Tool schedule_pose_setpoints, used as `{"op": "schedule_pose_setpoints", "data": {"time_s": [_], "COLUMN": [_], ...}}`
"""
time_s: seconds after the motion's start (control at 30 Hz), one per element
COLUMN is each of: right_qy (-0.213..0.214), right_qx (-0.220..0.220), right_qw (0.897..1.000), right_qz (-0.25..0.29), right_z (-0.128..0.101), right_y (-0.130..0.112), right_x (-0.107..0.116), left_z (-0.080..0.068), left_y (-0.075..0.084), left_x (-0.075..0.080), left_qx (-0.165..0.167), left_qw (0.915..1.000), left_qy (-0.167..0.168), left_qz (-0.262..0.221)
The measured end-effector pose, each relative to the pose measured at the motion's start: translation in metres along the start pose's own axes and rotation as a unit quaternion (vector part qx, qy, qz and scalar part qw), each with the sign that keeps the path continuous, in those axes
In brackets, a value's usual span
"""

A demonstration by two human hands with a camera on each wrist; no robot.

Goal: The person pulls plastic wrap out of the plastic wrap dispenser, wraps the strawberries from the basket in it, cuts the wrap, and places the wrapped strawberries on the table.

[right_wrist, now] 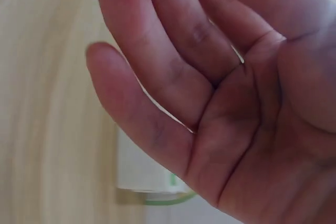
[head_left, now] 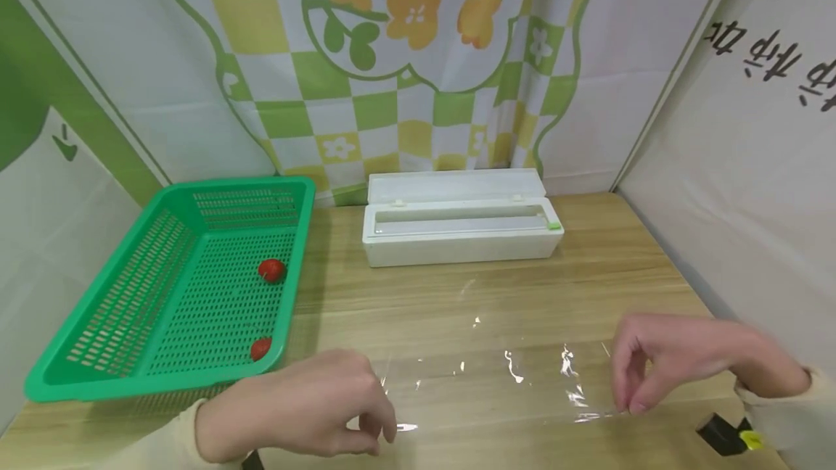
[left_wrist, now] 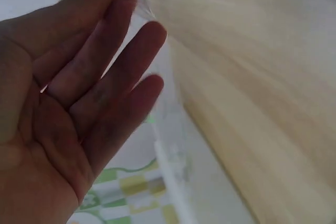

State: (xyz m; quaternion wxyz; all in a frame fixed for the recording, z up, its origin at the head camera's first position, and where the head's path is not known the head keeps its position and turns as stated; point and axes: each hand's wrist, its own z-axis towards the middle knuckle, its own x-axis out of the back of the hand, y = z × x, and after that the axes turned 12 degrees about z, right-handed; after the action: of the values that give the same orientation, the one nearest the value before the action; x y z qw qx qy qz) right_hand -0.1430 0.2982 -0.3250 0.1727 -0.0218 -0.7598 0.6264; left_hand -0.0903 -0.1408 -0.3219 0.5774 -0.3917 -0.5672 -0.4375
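A thin sheet of clear plastic wrap (head_left: 483, 383), marked by bright glints, stretches low over the wooden table between both hands. My left hand (head_left: 307, 401) pinches its near left corner between thumb and fingertips. In the left wrist view a bit of the film shows at the fingertips (left_wrist: 126, 1), with the other fingers loosely bent. At the near right corner, my right hand (head_left: 666, 357) pinches the film with thumb and forefinger, and creases gather beside the grip. The right wrist view shows the palm and curved fingers (right_wrist: 163, 77); the pinched tips are cut off there.
A white wrap dispenser box (head_left: 460, 249) with its lid up stands at the back of the table (head_left: 627, 260). On the left is a green plastic basket (head_left: 297, 260) holding two small red fruits (head_left: 271, 270). Patterned cloth (head_left: 418, 114) hangs behind, with pale side walls.
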Motion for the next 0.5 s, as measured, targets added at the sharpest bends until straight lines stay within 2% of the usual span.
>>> {"op": "schedule_pose_setpoints", "data": {"time_s": [0.1,0.27,0.5], "right_qy": [0.004,0.005,0.046], "right_qx": [-0.023,-0.029,-0.079], "right_qw": [0.999,0.999,0.994], "right_qz": [0.026,0.04,0.054], "right_z": [0.004,0.007,0.011], "right_y": [0.012,0.033,0.048], "right_x": [-0.004,-0.009,-0.015], "left_z": [0.003,0.005,0.004], "left_y": [0.0,-0.001,-0.004], "left_x": [-0.016,-0.037,-0.06], "left_qx": [0.012,0.036,0.053], "left_qw": [0.9997,0.9987,0.9985], "left_qy": [-0.018,-0.038,-0.013], "left_qz": [0.008,0.0,0.008]}}
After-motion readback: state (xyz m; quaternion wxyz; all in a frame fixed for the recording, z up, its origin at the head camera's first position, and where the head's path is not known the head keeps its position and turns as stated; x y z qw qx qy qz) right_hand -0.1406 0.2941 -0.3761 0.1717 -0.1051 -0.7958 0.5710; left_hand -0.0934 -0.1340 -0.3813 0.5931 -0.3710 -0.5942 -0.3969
